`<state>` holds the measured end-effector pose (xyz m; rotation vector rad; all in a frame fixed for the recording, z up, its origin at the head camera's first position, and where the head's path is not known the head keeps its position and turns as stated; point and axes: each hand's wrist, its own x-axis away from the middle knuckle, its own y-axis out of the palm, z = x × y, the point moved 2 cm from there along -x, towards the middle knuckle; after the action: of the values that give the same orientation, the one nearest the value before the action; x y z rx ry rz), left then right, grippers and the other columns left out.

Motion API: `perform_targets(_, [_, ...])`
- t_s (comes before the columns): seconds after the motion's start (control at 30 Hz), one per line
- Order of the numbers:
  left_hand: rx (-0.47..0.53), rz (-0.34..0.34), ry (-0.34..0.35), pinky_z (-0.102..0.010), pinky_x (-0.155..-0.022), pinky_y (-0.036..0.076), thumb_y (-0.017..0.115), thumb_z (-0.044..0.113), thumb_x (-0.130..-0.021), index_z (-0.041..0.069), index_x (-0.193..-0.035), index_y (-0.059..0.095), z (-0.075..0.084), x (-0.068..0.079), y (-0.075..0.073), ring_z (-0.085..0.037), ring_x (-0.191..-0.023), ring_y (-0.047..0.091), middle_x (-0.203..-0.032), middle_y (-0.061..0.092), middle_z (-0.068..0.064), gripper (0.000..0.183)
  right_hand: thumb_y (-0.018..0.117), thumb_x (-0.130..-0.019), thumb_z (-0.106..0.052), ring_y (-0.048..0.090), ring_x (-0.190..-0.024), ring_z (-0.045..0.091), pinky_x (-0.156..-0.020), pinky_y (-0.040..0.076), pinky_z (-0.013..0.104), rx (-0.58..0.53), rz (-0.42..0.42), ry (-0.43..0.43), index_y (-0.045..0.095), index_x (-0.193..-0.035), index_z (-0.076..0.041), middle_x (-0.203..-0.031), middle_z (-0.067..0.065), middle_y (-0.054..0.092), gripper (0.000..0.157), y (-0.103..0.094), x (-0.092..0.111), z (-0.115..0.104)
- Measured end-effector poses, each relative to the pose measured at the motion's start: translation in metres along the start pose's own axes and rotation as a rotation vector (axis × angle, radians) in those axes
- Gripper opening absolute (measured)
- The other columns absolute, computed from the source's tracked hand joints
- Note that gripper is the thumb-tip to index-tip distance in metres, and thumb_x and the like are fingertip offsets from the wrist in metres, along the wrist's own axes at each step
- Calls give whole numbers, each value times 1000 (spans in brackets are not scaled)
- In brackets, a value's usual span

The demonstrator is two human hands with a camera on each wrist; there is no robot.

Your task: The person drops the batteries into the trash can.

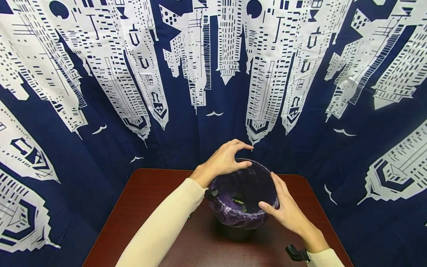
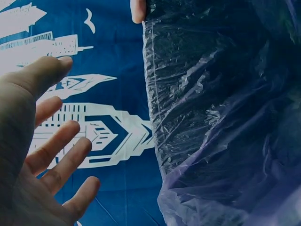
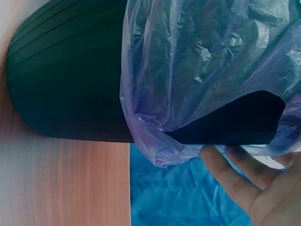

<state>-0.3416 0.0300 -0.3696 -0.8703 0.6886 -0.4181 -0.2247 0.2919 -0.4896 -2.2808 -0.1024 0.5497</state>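
A black trash can (image 1: 235, 233) stands on the table, lined with a thin purple trash bag (image 1: 230, 213) whose edge is folded over the rim. My left hand (image 1: 227, 157) hovers over the can's back left rim, fingers spread and apart from the bag in the left wrist view. At the right rim is my right hand (image 1: 285, 207), its fingers extended and the thumb over the near edge. In the right wrist view, its fingertips (image 3: 211, 157) touch the bag's edge. Uneven bag folds leave part of the can's dark wall (image 3: 235, 120) bare there.
Inside the can lies a small thing with yellow-green marks (image 1: 239, 202), too dim to identify. The reddish-brown table (image 1: 150, 207) ends close behind the can. A navy curtain (image 1: 180, 144) with white buildings hangs behind and at both sides.
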Motion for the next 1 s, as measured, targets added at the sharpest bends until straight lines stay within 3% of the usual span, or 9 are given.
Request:
perform_targets(0.43, [-3,-4,3,-50,-123,60,87,36,-107,23,-155,76,-5,8,-2,-29,-147,70,-155,72,-7,52,87,-98,-40,35,-169,63,-123,35,94,-6,0,-3,18,-187,-7,-191,26,22,117,0,0,-1])
perform_targets(0.63, [-16,-4,4,-48,-123,60,87,36,-107,24,-153,78,-7,12,-4,-28,-145,71,-153,74,-6,48,86,-98,-40,34,-170,62,-123,35,94,-13,3,-6,15,-188,-14,-192,25,21,118,0,0,0])
perform_targets(1.0, [-24,1,-4,-50,-120,62,84,35,-108,23,-152,78,-18,28,-12,-29,-140,73,-149,77,-6,45,87,-98,-40,33,-171,61,-124,35,93,-15,11,-15,17,-188,-12,-191,25,22,117,1,-1,0])
